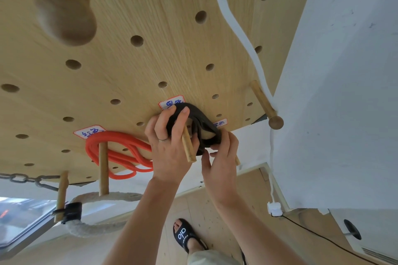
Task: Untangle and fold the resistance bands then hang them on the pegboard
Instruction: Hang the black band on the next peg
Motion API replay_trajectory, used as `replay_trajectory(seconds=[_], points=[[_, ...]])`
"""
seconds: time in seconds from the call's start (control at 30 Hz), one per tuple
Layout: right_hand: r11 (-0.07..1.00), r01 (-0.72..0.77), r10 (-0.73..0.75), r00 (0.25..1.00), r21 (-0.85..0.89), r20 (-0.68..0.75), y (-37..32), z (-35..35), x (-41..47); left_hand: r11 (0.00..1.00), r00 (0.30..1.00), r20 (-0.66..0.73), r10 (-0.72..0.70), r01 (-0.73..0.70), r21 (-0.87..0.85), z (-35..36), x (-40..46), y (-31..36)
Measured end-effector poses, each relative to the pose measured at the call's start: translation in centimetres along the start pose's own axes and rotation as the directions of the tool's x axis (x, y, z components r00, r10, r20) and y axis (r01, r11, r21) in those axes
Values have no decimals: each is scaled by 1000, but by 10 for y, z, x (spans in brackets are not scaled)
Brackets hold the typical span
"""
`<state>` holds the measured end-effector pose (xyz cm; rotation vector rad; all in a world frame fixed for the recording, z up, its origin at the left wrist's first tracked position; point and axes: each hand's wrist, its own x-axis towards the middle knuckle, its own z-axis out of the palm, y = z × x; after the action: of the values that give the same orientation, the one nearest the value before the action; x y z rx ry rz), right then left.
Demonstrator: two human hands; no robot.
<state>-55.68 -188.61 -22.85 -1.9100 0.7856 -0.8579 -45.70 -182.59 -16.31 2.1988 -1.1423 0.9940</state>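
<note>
Wooden pegboard (133, 17) fills the view. Red band (116, 153) is coiled and hung on a peg (103, 170), left of the hands. Left hand (170, 146) has its fingers curled round the black band (200, 122) at the middle peg (188, 146); right hand (221, 157) pinches the band's lower edge. Band touches the board under a white label (172, 102).

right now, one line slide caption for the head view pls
Both hands loop a folded black band over a pegboard peg beside the hung red band.
</note>
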Motion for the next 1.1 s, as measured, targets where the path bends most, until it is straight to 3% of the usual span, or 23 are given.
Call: replay_trajectory(seconds=[0.27, 0.77, 1.0, 1.1], points=[[1000, -1, 0, 999, -14, -52, 3, -2, 17, 1000, 999, 26, 24, -24, 4, -4, 0, -3], [997, 35, -31, 998, -65, 52, -3, -1, 29, 994, 993, 63, 103, -105, 18, -15, 3, -8], [990, 95, -94, 995, -101, 24, -10, -15, 16, 982, 966, 193, 173, -153, -112, -45, 2, -16], [986, 120, -119, 993, -115, 18, -13, -16, 17, 994, 983, 180, 37, -19, -104, -57, -5, -13]])
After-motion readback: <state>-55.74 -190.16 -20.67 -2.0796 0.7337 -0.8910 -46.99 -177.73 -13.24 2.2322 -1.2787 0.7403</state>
